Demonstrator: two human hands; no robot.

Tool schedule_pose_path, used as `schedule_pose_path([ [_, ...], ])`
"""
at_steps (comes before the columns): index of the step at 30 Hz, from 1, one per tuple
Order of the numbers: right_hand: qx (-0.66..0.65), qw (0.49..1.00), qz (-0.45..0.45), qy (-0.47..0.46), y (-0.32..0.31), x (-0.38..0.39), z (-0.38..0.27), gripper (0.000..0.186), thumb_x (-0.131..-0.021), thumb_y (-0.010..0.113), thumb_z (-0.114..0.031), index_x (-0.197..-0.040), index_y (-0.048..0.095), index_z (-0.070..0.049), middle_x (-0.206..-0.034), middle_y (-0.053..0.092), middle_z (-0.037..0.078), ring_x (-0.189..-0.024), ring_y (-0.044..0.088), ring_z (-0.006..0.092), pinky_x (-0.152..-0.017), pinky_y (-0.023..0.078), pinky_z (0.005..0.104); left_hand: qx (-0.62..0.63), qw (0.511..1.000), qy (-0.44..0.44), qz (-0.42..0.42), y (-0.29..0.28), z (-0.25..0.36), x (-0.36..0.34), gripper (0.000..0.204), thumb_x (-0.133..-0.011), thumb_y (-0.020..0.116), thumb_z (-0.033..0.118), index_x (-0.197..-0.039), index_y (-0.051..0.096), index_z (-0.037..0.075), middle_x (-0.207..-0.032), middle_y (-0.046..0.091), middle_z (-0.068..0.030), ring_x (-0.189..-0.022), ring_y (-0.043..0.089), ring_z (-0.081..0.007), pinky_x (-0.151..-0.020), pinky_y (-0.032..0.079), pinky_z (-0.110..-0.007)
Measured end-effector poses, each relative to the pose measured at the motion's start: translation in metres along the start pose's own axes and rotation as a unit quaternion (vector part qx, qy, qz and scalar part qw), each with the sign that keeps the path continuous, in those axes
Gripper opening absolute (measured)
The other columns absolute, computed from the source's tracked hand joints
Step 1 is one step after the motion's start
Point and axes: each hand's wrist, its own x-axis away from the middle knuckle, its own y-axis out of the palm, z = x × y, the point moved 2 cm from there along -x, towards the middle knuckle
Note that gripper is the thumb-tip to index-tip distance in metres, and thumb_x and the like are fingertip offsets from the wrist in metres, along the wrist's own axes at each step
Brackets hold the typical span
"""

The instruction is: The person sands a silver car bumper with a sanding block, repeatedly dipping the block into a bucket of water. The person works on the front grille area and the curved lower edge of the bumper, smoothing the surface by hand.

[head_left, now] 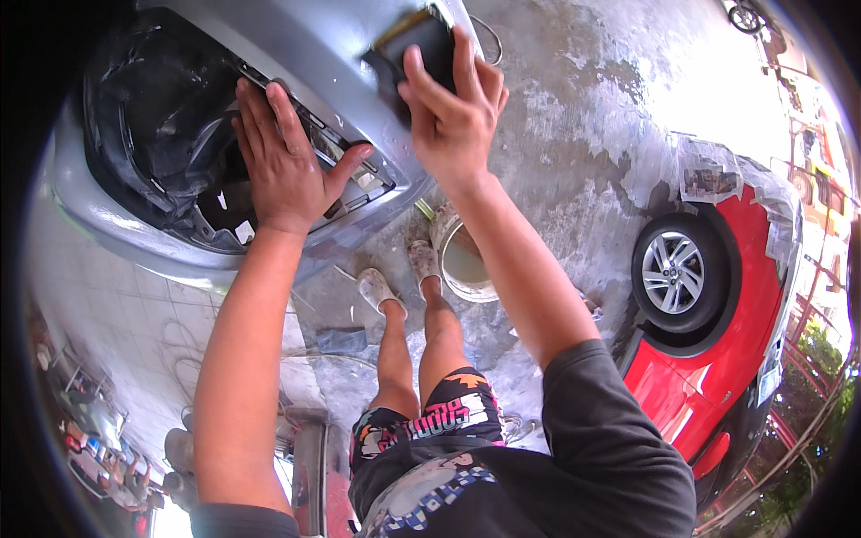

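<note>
Silver-grey car bumper (350, 85) fills the far left. Open and flat, the left hand (285, 175) rests by its dark opening; the right hand (457, 117) grasps a dark pad (425, 65) against its right part. Nearer, beside the right clog (421, 258), a whitish bucket (470, 292) holds cloudy liquid (465, 262).

- Right hand (459, 121) grips a block (437, 56) against the body panel (296, 40); panel spreads left from there.
- Left of grip: left hand (285, 170), across the edge of the panel's opening (152, 108).
- Floor (556, 134), nearer the person than the grip: bucket (471, 294) beside right foot (423, 258).
- Well right of grip: parked car (668, 386).
</note>
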Motion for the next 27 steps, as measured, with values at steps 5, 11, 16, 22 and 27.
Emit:
schedule_pose_path([
  [5, 0.028, 0.997, -0.008, -0.068, 0.003, -0.031, 0.001, 0.040, -0.080, 0.085, -0.014, -0.117, 0.085, -0.027, -0.153, 0.061, 0.019, -0.118, 0.060, 0.0340, -0.104, 0.040, 0.0426, 0.005, 1.000, -0.002, 0.005, 0.001, -0.001, 0.001, 0.131, -0.088, 0.059, 0.084, -0.168, 0.004, -0.004, -0.162, 0.024, -0.0462, -0.150, 0.031, -0.0613, -0.120, 0.030, -0.068],
  [11, 0.006, 0.997, -0.031, -0.065, -0.012, 0.004, 0.022, 0.040, -0.077, 0.085, -0.012, -0.114, 0.086, -0.027, -0.151, 0.062, 0.021, -0.119, 0.062, 0.0339, -0.107, 0.039, 0.0431, -0.004, 1.000, -0.008, 0.007, 0.005, -0.002, 0.003, 0.131, -0.087, 0.057, 0.085, -0.169, 0.003, -0.002, -0.163, 0.024, -0.0454, -0.150, 0.033, -0.0605, -0.119, 0.032, -0.069],
  [16, 0.016, 0.992, -0.040, -0.121, 0.003, -0.061, -0.011, 0.040, -0.083, 0.082, -0.011, -0.120, 0.084, -0.023, -0.152, 0.061, 0.022, -0.124, 0.061, 0.0351, -0.107, 0.042, 0.0434, -0.004, 1.000, -0.008, 0.015, 0.003, -0.003, 0.001, 0.131, -0.087, 0.057, 0.085, -0.169, 0.002, -0.001, -0.162, 0.025, -0.0451, -0.150, 0.033, -0.0600, -0.118, 0.033, -0.068],
  [22, -0.022, 0.993, -0.039, -0.113, -0.017, 0.003, 0.031, 0.039, -0.077, 0.085, -0.015, -0.113, 0.084, -0.030, -0.145, 0.065, 0.018, -0.117, 0.063, 0.0357, -0.101, 0.039, 0.0449, -0.001, 1.000, -0.008, 0.010, 0.003, 0.001, 0.002, 0.132, -0.086, 0.057, 0.086, -0.170, 0.002, 0.000, -0.163, 0.025, -0.0446, -0.151, 0.032, -0.0594, -0.117, 0.034, -0.070],
  [27, -0.004, 0.992, -0.038, -0.119, 0.007, -0.066, -0.003, 0.038, -0.083, 0.082, -0.011, -0.119, 0.084, -0.024, -0.150, 0.062, 0.023, -0.122, 0.062, 0.0350, -0.104, 0.043, 0.0433, 0.006, 1.000, -0.014, 0.008, 0.004, 0.002, 0.004, 0.133, -0.086, 0.058, 0.086, -0.170, 0.002, 0.000, -0.163, 0.024, -0.0455, -0.151, 0.032, -0.0601, -0.116, 0.035, -0.070],
])
